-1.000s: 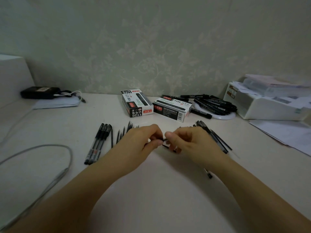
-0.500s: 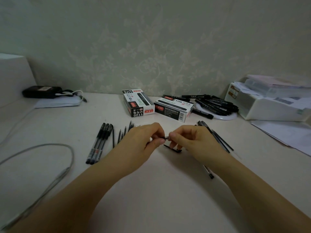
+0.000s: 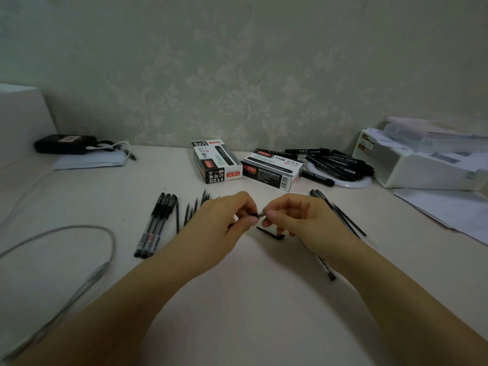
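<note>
Nearest the camera, a grey cable loops over the white desk, and a stray pen pokes out from under the right wrist.

Just past that is the half-built pen, held up off the desk right between both hands. The left hand pinches the dark end with thumb and forefinger, and the right hand pinches the silvery tip end, fingers curled in tight. I'd guess the tip is being twisted on or off, but I honestly can't tell which. A loose black cap lies on the desk just below.

Progress-wise I'd call it early-ish. The three capped pens lined up on the left look done. The loose refills beside them and the pens and refills on the right look like they're waiting their turn.

Further back there are two cartons. The left box and the right box both read "1120" and have red label patches, and the right one has a barcode. The Chinese text is too small for me to read.

Behind those is a pile of black markers on a white plate. I can't read the printing on them.
</note>
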`<control>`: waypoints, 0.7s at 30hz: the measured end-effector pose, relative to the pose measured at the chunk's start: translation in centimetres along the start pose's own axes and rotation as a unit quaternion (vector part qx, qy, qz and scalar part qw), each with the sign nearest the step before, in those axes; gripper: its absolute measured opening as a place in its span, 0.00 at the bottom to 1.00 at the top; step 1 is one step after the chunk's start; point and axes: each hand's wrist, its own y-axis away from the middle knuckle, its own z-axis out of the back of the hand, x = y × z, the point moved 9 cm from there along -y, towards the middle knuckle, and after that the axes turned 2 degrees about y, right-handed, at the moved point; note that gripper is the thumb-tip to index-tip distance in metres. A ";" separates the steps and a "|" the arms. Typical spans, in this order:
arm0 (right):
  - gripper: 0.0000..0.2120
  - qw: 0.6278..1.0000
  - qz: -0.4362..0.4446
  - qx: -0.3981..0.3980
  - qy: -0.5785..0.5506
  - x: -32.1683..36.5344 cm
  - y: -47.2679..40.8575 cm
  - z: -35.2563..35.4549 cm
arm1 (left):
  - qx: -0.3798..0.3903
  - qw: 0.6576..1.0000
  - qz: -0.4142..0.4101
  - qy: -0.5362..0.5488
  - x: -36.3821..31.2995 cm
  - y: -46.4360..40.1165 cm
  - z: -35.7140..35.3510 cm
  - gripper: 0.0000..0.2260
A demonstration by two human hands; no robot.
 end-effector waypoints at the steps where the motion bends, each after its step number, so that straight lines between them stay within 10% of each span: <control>1: 0.02 1.000 0.002 -0.008 -0.001 0.0 0.0 0.2 | 0.000 1.000 0.006 -0.001 0.2 0.0 0.0 0.02; 8: 0.03 0.992 0.004 -0.105 0.073 -0.1 -0.2 2.9 | -0.025 0.999 0.045 0.005 1.5 0.0 0.6 0.02; 13: 0.02 0.939 0.073 -0.049 0.334 1.0 0.1 1.0 | -0.009 0.999 0.041 -0.009 1.5 0.0 0.2 0.07; 21: 0.03 0.914 0.091 0.003 0.395 0.5 0.3 -0.7 | -0.001 0.999 0.046 -0.010 1.6 0.1 -0.1 0.08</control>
